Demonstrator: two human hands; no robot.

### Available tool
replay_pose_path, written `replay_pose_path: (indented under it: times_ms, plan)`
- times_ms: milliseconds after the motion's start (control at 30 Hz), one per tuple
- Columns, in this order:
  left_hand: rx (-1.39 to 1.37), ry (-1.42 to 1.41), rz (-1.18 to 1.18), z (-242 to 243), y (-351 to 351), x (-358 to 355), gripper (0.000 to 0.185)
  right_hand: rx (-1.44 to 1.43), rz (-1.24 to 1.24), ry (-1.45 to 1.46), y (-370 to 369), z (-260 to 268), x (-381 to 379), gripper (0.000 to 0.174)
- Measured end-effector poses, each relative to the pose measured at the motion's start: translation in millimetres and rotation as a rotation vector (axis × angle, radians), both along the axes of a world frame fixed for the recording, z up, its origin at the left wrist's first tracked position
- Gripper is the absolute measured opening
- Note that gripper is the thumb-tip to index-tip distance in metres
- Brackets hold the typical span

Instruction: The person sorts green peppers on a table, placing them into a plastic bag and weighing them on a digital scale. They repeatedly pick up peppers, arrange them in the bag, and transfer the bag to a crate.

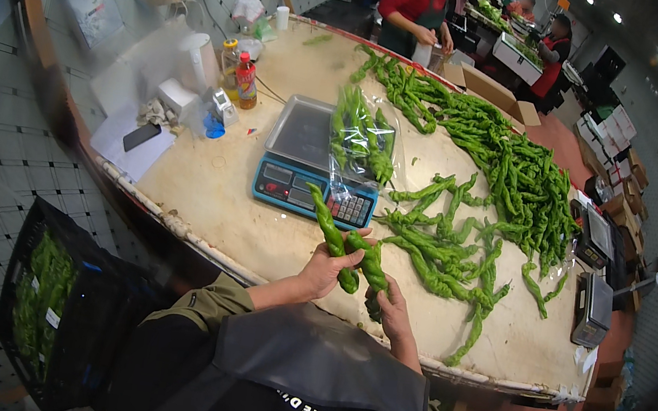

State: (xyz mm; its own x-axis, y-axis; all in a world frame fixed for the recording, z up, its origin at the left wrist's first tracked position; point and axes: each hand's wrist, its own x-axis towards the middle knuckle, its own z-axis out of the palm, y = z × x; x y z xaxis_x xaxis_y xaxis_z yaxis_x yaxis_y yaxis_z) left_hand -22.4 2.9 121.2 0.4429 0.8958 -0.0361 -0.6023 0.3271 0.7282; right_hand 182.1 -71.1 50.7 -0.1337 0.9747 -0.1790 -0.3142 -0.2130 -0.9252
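Observation:
Several long, wrinkled green peppers are in my hands above the table's near edge. My left hand (324, 269) is closed around a green pepper (325, 221) that points up and left. Just to its right, my right hand (391, 309) grips green peppers (373, 268) by their lower part. Beyond my hands stands a blue digital scale (315, 194) with a metal tray (302, 131). A clear plastic bag of green peppers (362, 131) lies over the tray's right side. Loose green peppers (443, 254) are spread right of the scale, and a large heap (518, 176) lies behind them.
Bottles (246, 81), an electric kettle (196, 61) and a phone (141, 138) on paper stand or lie at the left. A black crate (76, 295) with bagged peppers is at lower left. More scales (593, 309) sit at the right edge. A co-worker (415, 11) stands across the table.

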Motion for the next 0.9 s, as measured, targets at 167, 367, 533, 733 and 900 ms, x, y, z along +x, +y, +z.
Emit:
replay_pose_path:
  times_ms: [167,367,533,733,900]
  plan:
    - [0.038,0.13,0.018,-4.9,0.8,5.6,0.052,-0.07,-0.028,0.042,-11.3,-9.0,6.1,0.047]
    - [0.05,0.175,0.072,-6.7,3.2,9.1,0.045,-0.085,-0.1,0.018,-16.5,-16.0,10.6,0.047]
    - [0.071,0.33,0.062,-7.6,8.2,4.5,0.034,-0.057,-0.147,-0.046,-19.8,-18.1,11.8,0.044]
    - [0.054,0.367,0.036,-14.9,13.9,-1.2,0.029,-0.072,-0.172,-0.106,-24.1,-11.3,10.1,0.042]
    - [-0.066,0.259,0.065,-17.8,15.2,2.5,0.028,-0.128,-0.172,-0.113,-27.3,-6.1,12.3,0.043]
